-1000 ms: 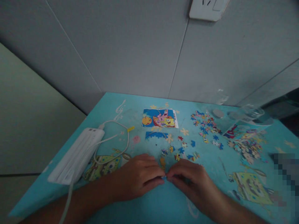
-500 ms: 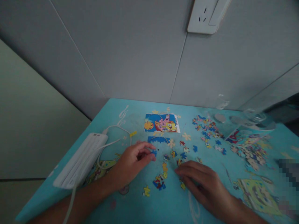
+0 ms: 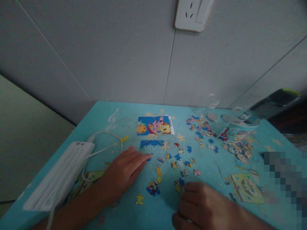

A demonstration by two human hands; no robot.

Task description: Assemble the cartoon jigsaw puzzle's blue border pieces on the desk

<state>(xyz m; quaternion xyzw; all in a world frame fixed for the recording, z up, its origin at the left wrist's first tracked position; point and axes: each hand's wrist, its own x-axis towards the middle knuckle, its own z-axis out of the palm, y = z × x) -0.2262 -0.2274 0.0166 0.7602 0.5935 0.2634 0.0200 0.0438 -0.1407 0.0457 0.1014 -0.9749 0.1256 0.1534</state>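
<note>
My left hand (image 3: 124,169) lies flat on the turquoise table (image 3: 120,111), fingers stretched out, fingertips pressing a blue puzzle piece (image 3: 149,157) against the lower edge of a joined blue strip of pieces (image 3: 152,143). My right hand (image 3: 203,207) rests low at the front, fingers curled under, just below a small yellow and blue piece (image 3: 177,185); whether it holds anything is hidden. A small joined cluster of pieces (image 3: 153,188) and a lone yellow piece (image 3: 139,199) lie between the hands. The picture card (image 3: 154,125) sits behind the strip.
A white power bank (image 3: 59,175) with white cables lies at the left edge. Several loose pieces (image 3: 201,131) spread at the right, more beside a clear plastic container (image 3: 237,127). A wall socket (image 3: 193,14) is above. A pixelated patch covers the right side.
My left hand went from a pinch meeting the right hand to reaching forward and flattening by the blue strip. My right hand drew back toward me. The view shifted right.
</note>
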